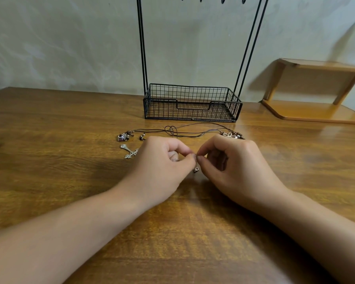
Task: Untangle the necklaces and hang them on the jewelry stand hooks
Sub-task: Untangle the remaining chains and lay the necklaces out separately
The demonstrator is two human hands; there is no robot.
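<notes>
My left hand (162,169) and my right hand (234,167) meet at the middle of the wooden table, both pinching a thin silver chain (195,163) whose small clasp end dangles between the fingertips. Part of that chain shows under my left fingers. Behind the hands lie dark cord necklaces (184,131) in a loose tangle, with a camera charm (122,137) at the left and a flower pendant (231,135) at the right. A silver cross pendant (130,153) lies left of my left hand. The black wire jewelry stand (193,103) stands behind, hooks at the top edge.
The stand's base is a wire basket with two pairs of upright rods (142,48). A low wooden shelf (316,111) sits at the back right against the pale wall. The wooden table (49,160) spreads wide to the left and front.
</notes>
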